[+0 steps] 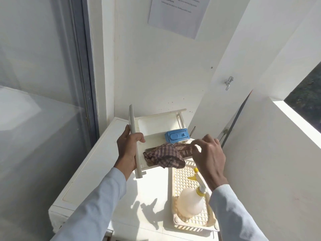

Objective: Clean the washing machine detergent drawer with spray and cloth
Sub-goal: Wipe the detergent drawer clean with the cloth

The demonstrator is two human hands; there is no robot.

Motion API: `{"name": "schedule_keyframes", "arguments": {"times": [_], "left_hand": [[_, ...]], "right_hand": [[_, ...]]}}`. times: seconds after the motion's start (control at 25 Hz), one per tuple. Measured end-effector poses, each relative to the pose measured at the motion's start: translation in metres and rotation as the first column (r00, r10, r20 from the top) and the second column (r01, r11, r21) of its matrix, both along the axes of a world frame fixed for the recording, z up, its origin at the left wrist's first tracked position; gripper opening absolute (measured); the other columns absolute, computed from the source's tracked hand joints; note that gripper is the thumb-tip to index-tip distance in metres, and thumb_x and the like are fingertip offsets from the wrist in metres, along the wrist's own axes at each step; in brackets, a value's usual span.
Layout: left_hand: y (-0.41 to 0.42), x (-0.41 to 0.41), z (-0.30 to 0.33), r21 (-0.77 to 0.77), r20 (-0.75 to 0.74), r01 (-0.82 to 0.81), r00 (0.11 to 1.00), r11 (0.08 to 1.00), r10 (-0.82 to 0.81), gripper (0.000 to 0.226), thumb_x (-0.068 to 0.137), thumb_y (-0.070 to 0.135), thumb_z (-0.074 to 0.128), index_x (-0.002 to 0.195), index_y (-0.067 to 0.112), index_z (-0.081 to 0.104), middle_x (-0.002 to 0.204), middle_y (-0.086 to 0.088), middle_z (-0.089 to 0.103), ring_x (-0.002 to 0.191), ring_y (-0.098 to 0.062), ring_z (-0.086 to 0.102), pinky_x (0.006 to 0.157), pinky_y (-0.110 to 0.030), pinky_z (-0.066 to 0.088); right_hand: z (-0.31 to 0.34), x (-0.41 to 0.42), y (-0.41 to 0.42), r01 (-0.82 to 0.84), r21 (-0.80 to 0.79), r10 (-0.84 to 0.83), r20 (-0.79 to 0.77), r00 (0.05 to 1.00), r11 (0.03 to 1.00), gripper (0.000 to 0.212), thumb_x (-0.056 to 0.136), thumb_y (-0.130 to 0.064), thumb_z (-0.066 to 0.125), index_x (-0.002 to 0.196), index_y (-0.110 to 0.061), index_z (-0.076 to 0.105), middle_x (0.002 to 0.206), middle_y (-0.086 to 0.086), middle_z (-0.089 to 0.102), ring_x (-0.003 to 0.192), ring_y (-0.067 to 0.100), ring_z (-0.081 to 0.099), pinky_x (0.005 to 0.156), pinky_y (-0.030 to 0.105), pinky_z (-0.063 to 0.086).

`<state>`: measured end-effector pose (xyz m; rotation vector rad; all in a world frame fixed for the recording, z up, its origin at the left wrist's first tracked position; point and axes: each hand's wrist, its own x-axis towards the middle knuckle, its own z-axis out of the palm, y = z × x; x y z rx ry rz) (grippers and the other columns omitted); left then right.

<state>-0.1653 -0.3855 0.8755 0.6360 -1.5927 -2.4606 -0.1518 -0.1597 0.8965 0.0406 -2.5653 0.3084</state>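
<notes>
Washing machine top (107, 171) carries a slotted tray (180, 181) along its right edge, with a spray bottle (192, 201) lying in it. Above, the left hand (127, 150) has its fingers closed around the detergent drawer (156, 125) front panel, while the right hand (208, 157) pinches a checked cloth (165, 155) in the near compartment, beside the blue insert (177, 136).

A home laundry corner, seemingly on a balcony or utility nook, is showing here. A white washing machine top (97, 167) is sitting against plain white walls, with strong sunlight falling across it. A sliding glass door (43, 75) in a grey frame is running along the left side, and an opening on the right is looking out on greenery. A metal hook (229, 82) is hanging on the wall, and 1 printed sheet of paper (178, 14) is hanging above.
</notes>
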Motion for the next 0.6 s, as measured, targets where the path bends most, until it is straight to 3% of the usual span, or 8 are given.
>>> {"name": "schedule_keyframes", "arguments": {"times": [0.08,0.16,0.24,0.32,0.4,0.44,0.52,0.6], "left_hand": [[-0.002,0.002,-0.002,0.003,0.015,-0.009,1.0,1.0,0.009,0.036,0.048,0.008,0.061,0.083,0.002,0.055,0.081,-0.001,0.05,0.079,-0.023,0.043,0.073,-0.037,0.038],[-0.002,0.002,-0.001,0.012,0.017,-0.022,1.0,1.0,0.021,0.045,0.048,0.008,0.061,0.092,-0.003,0.056,0.082,-0.003,0.05,0.08,-0.024,0.043,0.073,-0.037,0.037],[-0.002,0.001,-0.001,0.011,0.006,-0.01,1.0,1.0,0.009,0.04,0.05,0.007,0.061,0.089,0.0,0.056,0.08,-0.003,0.049,0.078,-0.025,0.042,0.071,-0.037,0.037],[-0.002,0.001,0.0,0.002,-0.014,0.032,0.999,0.999,-0.032,0.03,0.057,0.003,0.061,0.087,0.008,0.061,0.078,-0.002,0.051,0.077,-0.026,0.044,0.071,-0.038,0.039],[-0.002,0.0,-0.001,0.009,-0.029,0.074,0.997,0.997,-0.074,0.029,0.061,0.0,0.061,0.085,0.015,0.065,0.073,0.001,0.054,0.078,-0.026,0.047,0.072,-0.039,0.041],[-0.001,-0.001,-0.002,0.022,-0.028,0.085,0.996,0.996,-0.084,0.03,0.058,0.001,0.061,0.084,0.018,0.067,0.073,0.003,0.056,0.08,-0.027,0.048,0.073,-0.04,0.042],[0.002,-0.002,-0.004,0.046,-0.022,0.097,0.995,0.994,-0.096,0.036,0.053,0.005,0.061,0.084,0.021,0.071,0.075,0.003,0.056,0.084,-0.027,0.049,0.077,-0.042,0.043],[0.007,-0.002,-0.004,0.036,-0.022,0.094,0.995,0.995,-0.093,0.038,0.052,0.007,0.061,0.085,0.022,0.071,0.078,0.003,0.053,0.085,-0.025,0.046,0.081,-0.04,0.042]], "right_hand": [[0.006,0.004,0.004,-0.01,-0.131,0.014,0.026,1.0,0.991,0.012,0.09,-0.016,0.071,0.09,-0.021,0.082,0.083,0.0,0.076,0.069,0.021,0.064,0.049,0.023,0.04],[0.005,0.025,-0.013,-0.159,-0.262,0.181,0.059,0.982,0.952,0.024,0.099,-0.039,0.062,0.097,-0.021,0.078,0.087,-0.007,0.078,0.073,0.016,0.071,0.058,0.029,0.055],[-0.003,0.043,-0.033,-0.244,-0.214,0.296,0.256,0.92,0.946,0.059,0.096,-0.073,0.038,0.109,-0.024,0.068,0.099,-0.012,0.074,0.093,0.01,0.069,0.088,0.037,0.057],[-0.014,0.039,-0.036,-0.261,0.067,0.214,0.401,0.891,0.963,0.086,0.087,-0.088,0.014,0.117,-0.022,0.06,0.118,-0.006,0.07,0.129,0.016,0.055,0.121,0.046,0.026],[-0.013,0.029,-0.034,-0.232,0.215,0.114,0.451,0.885,0.949,0.102,0.08,-0.094,0.006,0.126,-0.019,0.057,0.131,0.0,0.066,0.15,0.021,0.035,0.126,0.051,0.002],[-0.012,0.027,-0.034,-0.23,0.225,0.108,0.45,0.886,0.947,0.104,0.079,-0.096,0.008,0.124,-0.017,0.058,0.128,0.003,0.068,0.148,0.022,0.038,0.127,0.051,0.0],[-0.01,0.026,-0.042,-0.238,0.207,0.127,0.439,0.889,0.949,0.099,0.074,-0.1,0.015,0.107,-0.017,0.06,0.103,0.001,0.071,0.123,0.02,0.06,0.126,0.049,0.009],[-0.011,0.023,-0.056,-0.26,0.146,0.165,0.466,0.869,0.955,0.099,0.068,-0.103,0.019,0.093,-0.019,0.064,0.084,-0.003,0.07,0.092,0.016,0.067,0.117,0.046,0.035]]}}
